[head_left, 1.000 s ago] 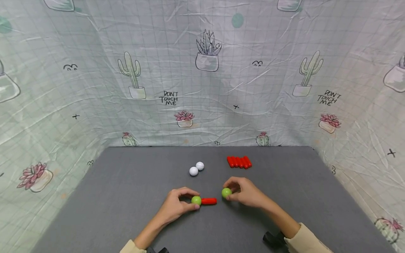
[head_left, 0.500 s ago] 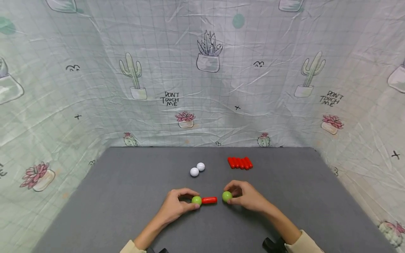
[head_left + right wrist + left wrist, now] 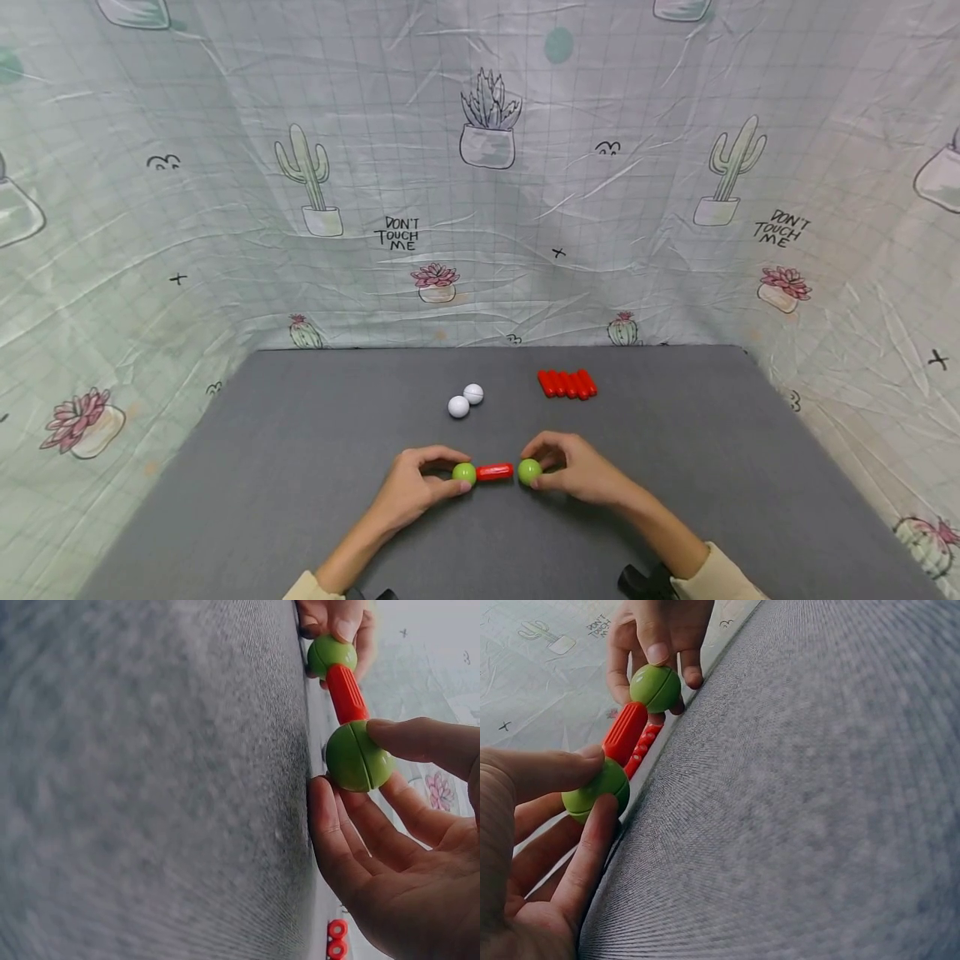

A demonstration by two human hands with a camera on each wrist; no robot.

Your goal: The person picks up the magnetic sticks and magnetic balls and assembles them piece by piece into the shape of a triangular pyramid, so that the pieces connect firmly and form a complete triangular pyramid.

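Note:
My left hand (image 3: 415, 483) pinches a green ball (image 3: 464, 474) between thumb and fingers, low over the grey table. A ridged red rod (image 3: 494, 472) sticks out from that ball to the right, its left end against it. On the other side, my right hand (image 3: 576, 472) pinches a second green ball (image 3: 529, 473), level with the rod's free end. In the head view a thin gap separates this ball from the rod. The right wrist view has the rod (image 3: 346, 694) partly behind the nearer ball (image 3: 358, 756), so contact there is hard to judge.
Two white balls (image 3: 459, 407) sit farther back on the grey table (image 3: 337, 417), left of centre. Several red rods (image 3: 567, 384) lie side by side at the back right. A printed cactus cloth (image 3: 525, 208) hangs behind and along both sides.
My right hand has brought its green ball forward and leftward, close to the rod's free end. The left hand stays nearly in place, the rod tilting slightly. White balls and spare rods lie unmoved.

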